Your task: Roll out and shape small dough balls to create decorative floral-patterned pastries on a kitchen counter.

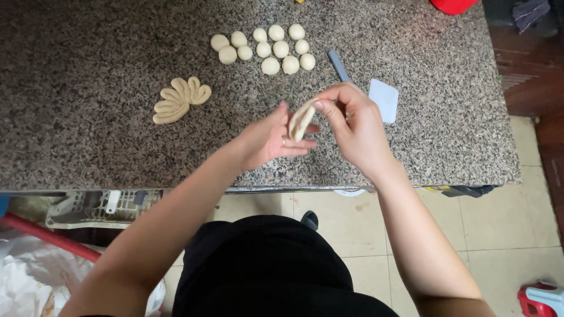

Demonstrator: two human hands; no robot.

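Observation:
Above the speckled granite counter (88, 129), my left hand (267, 140) and my right hand (355, 126) hold one folded, flattened piece of pale dough (301, 119) between them. My left palm supports it from the side, a ring on one finger, while my right thumb and fingers pinch its upper edge. On the counter to the left lies a row of finished leaf-shaped dough pieces (179, 100) fanned out side by side. Beyond my hands sit several small round dough balls (270, 47) in a cluster.
A white plastic scraper (385, 100) and a grey-handled tool (339, 64) lie on the counter just past my right hand. A red object (452, 4) sits at the far edge. Below the counter are a tiled floor, a white rack (94, 206) and a small stool (543, 299).

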